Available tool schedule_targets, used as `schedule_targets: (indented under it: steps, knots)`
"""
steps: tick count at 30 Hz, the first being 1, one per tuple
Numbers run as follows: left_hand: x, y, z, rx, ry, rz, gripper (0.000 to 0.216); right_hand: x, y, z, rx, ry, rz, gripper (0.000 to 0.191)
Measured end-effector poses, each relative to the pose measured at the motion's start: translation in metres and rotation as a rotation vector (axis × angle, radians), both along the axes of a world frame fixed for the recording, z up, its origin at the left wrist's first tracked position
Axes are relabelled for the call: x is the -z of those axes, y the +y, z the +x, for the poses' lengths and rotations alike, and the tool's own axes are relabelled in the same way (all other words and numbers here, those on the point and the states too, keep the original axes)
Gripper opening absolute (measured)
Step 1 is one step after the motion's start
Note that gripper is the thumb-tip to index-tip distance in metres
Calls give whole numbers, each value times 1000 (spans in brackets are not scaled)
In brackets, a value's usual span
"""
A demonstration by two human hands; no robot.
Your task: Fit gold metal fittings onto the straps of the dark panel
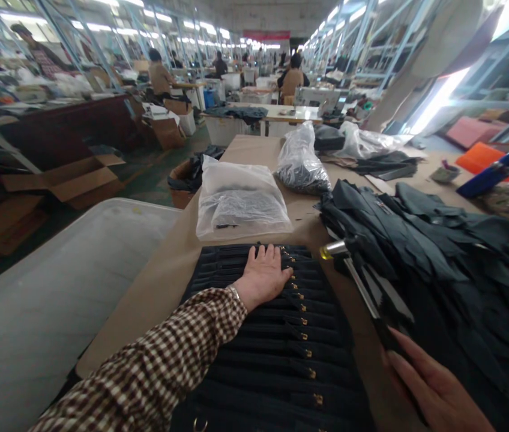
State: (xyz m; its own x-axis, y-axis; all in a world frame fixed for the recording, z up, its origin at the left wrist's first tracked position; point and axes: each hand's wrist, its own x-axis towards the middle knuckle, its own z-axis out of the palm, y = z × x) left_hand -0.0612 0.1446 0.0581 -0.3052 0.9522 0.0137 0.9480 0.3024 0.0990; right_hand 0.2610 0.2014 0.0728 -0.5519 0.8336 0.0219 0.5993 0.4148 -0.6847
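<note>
My left hand (262,277) lies flat and open on a row of overlapping dark fabric strips with small brass fittings (281,336), near its far end. My right hand (434,390) is at the lower right, fingers wrapped round the dark handle of a long tool (362,288) whose metal head (333,249) points toward the far end of the strips. The tool lies slanted between the strip row and a big heap of dark fabric pieces (443,258).
Clear plastic bags of dark parts (239,201) (300,162) lie farther along the brown paper-covered table (155,282). A large translucent bin (56,300) stands to the left. Cardboard boxes (78,180) sit on the floor. Other people work at distant tables.
</note>
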Motion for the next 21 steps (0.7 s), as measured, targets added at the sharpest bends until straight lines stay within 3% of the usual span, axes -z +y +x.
schedule_targets:
  steps: [3,7,21]
  knots:
    - [7,-9,4,17,36,33,65,-19,10,-48,-136,11,-59,47]
    - [13,-20,9,15,34,55,65,-26,21,-84,-245,6,1,43]
    - [7,-26,17,18,-14,40,64,2,31,-78,-359,-189,214,45]
